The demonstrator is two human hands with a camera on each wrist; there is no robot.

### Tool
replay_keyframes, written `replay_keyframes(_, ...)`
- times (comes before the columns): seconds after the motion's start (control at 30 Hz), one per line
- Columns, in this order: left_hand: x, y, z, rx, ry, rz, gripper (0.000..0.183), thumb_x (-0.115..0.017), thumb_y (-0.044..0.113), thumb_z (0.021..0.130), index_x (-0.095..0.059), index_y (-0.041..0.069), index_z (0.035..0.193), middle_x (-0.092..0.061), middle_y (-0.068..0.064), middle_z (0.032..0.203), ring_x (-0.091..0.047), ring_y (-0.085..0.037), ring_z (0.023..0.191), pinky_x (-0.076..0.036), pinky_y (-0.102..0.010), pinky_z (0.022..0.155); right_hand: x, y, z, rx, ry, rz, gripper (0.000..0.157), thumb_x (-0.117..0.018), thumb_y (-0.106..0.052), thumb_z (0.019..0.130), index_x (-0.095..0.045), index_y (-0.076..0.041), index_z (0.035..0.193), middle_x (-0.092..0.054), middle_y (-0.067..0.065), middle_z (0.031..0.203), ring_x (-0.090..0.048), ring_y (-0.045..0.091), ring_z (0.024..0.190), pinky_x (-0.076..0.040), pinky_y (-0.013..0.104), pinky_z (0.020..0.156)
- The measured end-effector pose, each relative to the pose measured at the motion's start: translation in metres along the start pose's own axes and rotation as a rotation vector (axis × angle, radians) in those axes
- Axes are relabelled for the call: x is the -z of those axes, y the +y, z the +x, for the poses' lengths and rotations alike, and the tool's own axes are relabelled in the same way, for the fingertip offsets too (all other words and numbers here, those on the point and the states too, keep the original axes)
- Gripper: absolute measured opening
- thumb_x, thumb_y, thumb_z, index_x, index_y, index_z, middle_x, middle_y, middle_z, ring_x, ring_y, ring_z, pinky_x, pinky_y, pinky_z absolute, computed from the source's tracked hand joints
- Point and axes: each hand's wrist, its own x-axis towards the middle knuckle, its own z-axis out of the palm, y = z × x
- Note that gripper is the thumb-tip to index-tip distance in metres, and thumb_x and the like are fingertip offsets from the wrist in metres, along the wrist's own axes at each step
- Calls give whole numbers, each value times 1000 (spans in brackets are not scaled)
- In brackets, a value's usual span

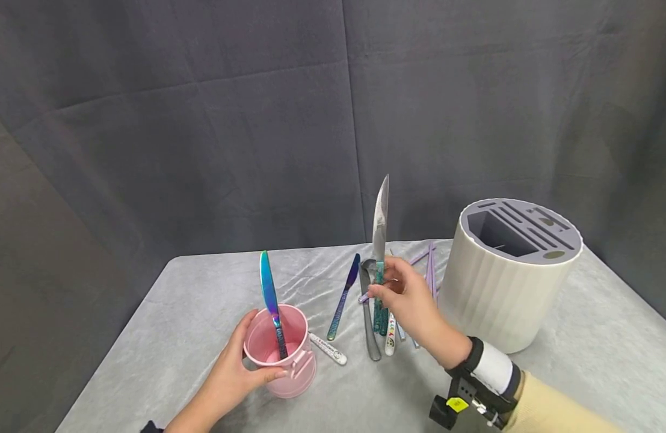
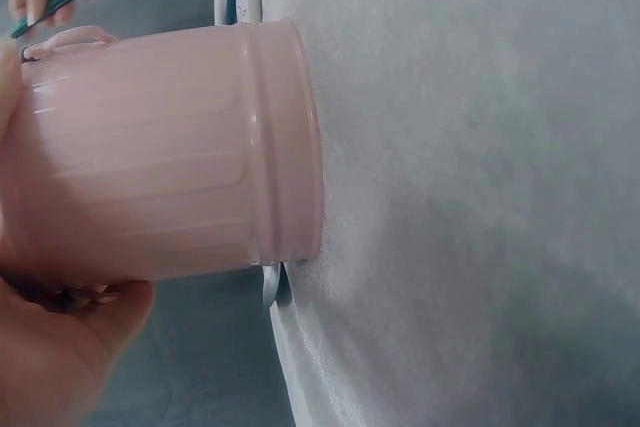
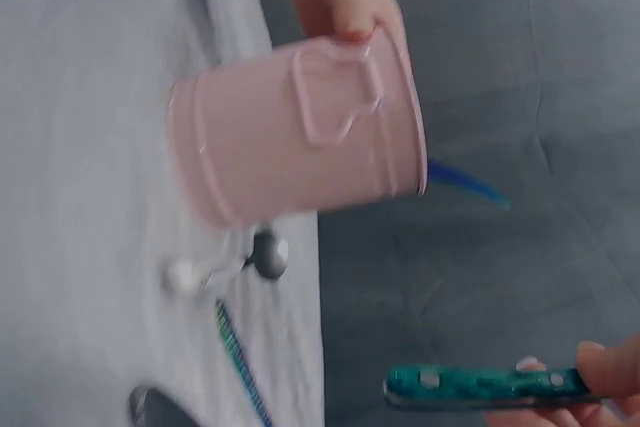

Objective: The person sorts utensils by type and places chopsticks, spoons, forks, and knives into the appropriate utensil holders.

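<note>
My left hand (image 1: 230, 370) grips a small pink bucket (image 1: 292, 385) around its upper side, thumb near the handle. Inside the bucket leans a rainbow-coloured table knife (image 1: 268, 285), its blade sticking up past the rim. My right hand (image 1: 414, 294) pinches the teal handle of a steel knife (image 1: 381, 225), which is upright with its blade pointing up. That teal handle (image 3: 480, 383) also shows in the right wrist view, above the table. Below it lie a spoon (image 1: 371, 337) and a white marker (image 1: 390, 338). A second rainbow knife (image 1: 343, 300) lies between the hands.
A white ribbed knife block (image 1: 490, 300) with a grey slotted top (image 1: 527, 231) stands at the right. Purple chopsticks (image 1: 431, 270) lie beside it. Another white marker (image 1: 329, 349) lies next to the bucket. A grey curtain (image 1: 257, 150) hangs behind the table.
</note>
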Motion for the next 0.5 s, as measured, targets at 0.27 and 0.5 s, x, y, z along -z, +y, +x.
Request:
replay_keyframes(0.27,0,-1,0,-2,0,-6,105,-91,11,64,-27,-6,146,-51,-24,134,-51,-36,122,-38,-56,99,-32,-22,5,35,-138,310,45,-60,13,88,-42,6,129,-55,14,94,-66,12,78,-55,28,65)
replay_keyframes(0.5,-1,-1,1,15,-10,-29,103,-91,12,66,-27,-7,145,-52,-24,134,-51,-37,121,-39,-57,99,-63,-36,3,160,-181,375,37,-56,10,92,-44,5,127,-56,20,95,-68,24,84,-57,32,67)
